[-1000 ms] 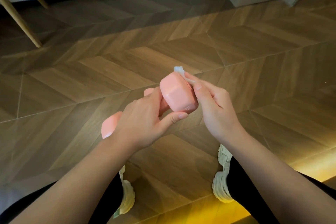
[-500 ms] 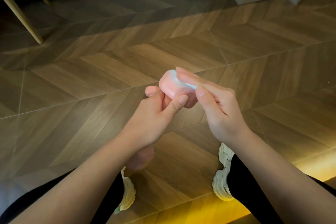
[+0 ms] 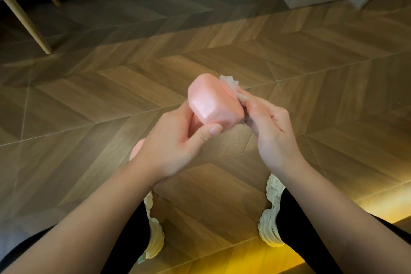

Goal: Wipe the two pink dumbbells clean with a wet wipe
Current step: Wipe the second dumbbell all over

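While the left hand (image 3: 175,140) grips a pink dumbbell (image 3: 211,102) by its handle at the centre of the frame, thumb curled under the upper head, the right hand (image 3: 273,131) pinches a bunched wet wipe (image 3: 230,83) against that head's far right side. Half a second earlier the wipe lay across the head's top face. It has now slid off to the edge and the face looks glossy, so this end seems nearly done. The lower head, just beside the left wrist, probably remains. No second dumbbell shows on the wooden floor (image 3: 111,95).
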Tool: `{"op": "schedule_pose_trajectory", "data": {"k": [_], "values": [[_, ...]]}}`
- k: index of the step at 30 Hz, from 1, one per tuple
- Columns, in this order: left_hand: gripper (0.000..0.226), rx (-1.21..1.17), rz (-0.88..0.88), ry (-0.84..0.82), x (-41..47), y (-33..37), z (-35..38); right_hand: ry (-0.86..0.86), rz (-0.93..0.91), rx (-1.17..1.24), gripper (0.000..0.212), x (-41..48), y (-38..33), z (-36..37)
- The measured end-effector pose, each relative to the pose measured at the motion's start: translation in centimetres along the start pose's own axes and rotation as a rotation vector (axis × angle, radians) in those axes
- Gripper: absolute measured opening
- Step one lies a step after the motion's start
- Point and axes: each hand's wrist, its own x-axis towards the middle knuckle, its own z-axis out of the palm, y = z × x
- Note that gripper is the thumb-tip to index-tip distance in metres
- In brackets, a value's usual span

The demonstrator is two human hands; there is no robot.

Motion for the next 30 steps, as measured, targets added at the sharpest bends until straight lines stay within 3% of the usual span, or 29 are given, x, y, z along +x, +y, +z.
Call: {"op": "schedule_pose_trajectory", "data": {"k": [4,6,10,14,16,18,22,25,27,30], "values": [[0.081,0.390,0.072,-0.179,0.1,0.0,0.2,-0.038,0.034,-0.054,0.033,-0.1,-0.1,-0.3],[0.082,0.440,0.035,-0.213,0.2,-0.1,0.5,-0.095,-0.002,-0.100,0.037,-0.4,-0.1,-0.4],[0.068,0.204,-0.130,-0.147,0.3,-0.4,0.9,-0.188,-0.157,-0.243,0.041,-0.9,-0.1,-0.6],[0.054,-0.115,-0.270,-0.016,0.7,-0.4,0.9,-0.134,-0.178,-0.306,0.038,-1.4,0.4,-1.1],[0.047,-0.112,-0.219,0.012,0.7,-0.3,0.6,-0.062,-0.100,-0.260,0.036,-1.3,0.3,-1.1],[0.043,0.044,-0.103,-0.017,0.6,-0.4,0.3,-0.036,-0.005,-0.167,0.035,-1.0,0.3,-0.9],[0.082,0.478,0.058,-0.170,0.5,-0.7,0.0,-0.028,0.216,-0.081,0.039,0.1,0.6,-0.9],[0.089,0.649,0.136,-0.219,0.9,-1.4,-0.3,-0.208,0.226,-0.139,0.038,0.4,0.6,-1.5],[0.087,0.708,0.192,-0.274,1.1,-1.9,-0.4,-0.313,0.288,-0.123,0.042,0.3,0.5,-1.6],[0.067,0.694,0.257,-0.307,0.9,-2.2,-0.3,-0.304,0.419,-0.110,0.062,0.3,1.3,-1.3]]}}
